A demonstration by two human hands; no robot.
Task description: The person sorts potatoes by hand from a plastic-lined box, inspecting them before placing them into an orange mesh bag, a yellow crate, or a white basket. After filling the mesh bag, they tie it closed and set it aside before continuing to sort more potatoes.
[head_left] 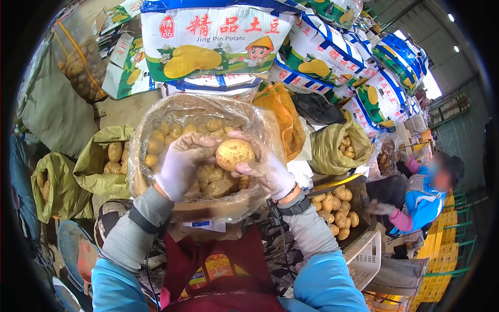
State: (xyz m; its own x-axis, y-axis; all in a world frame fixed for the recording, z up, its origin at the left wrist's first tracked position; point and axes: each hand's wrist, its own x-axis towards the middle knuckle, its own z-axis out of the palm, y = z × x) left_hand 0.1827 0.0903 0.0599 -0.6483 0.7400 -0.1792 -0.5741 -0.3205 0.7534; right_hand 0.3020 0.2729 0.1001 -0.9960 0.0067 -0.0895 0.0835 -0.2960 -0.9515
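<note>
A round yellow potato (235, 155) with brown specks is held up over a plastic-lined box (208, 210) of potatoes. My right hand (267, 169), in a soiled white glove, grips it from the right, fingers above and thumb below. From the left, my left hand (179, 164), also gloved, curls its fingers against the potato's edge. Beneath both hands, many loose potatoes (215, 183) lie in the box, partly hidden by the hands. Clear plastic film folds over the box's rim.
Printed potato cartons (208, 47) are stacked ahead and to the right. Green sacks of potatoes (106, 158) stand at left, another green sack (332, 148) at right. Near my right forearm is a crate of potatoes (338, 210). A co-worker (421, 195) sits at far right.
</note>
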